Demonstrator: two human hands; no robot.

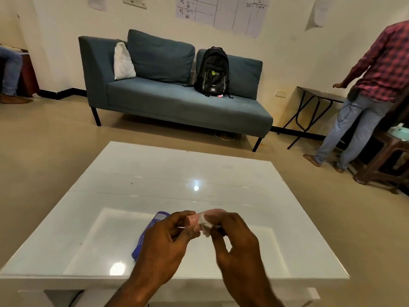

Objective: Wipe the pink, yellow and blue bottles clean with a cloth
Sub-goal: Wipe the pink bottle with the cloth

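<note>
My left hand grips a pink bottle, held above the near part of the white table. My right hand presses a small white cloth against the bottle's side. Both hands cover most of the pink bottle; a pale pink part shows behind my right fingers. A blue bottle lies on the table just left of and under my left hand, partly hidden by it. No yellow bottle is visible.
A blue sofa with a black backpack stands beyond the table. A person in a checked shirt stands at the right by a folding table and brown stools. Another person's legs show at far left.
</note>
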